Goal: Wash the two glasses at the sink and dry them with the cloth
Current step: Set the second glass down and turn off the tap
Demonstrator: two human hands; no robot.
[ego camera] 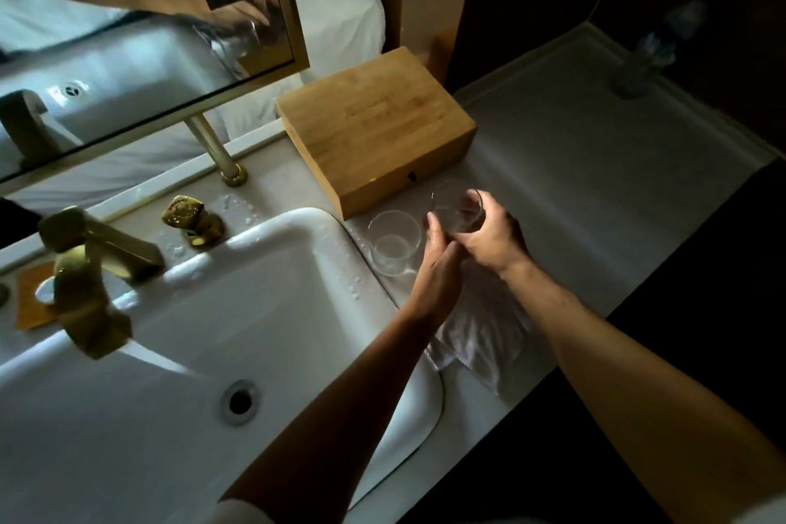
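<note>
A person's two bare arms reach over a white counter [574,166] to the right of a white sink [272,268]. The right hand [489,240] grips a clear glass [457,206] around its side, holding it upright just in front of a wooden box [374,128]. The left hand [440,257] touches the same glass with straight fingers. A second clear glass [393,240] stands upright on the counter just left of the hands, near the sink's rim. A crumpled white cloth [480,336] lies on the counter beneath both wrists. A brass faucet [91,281] stands at the sink's left, below a mirror [127,34].
</note>
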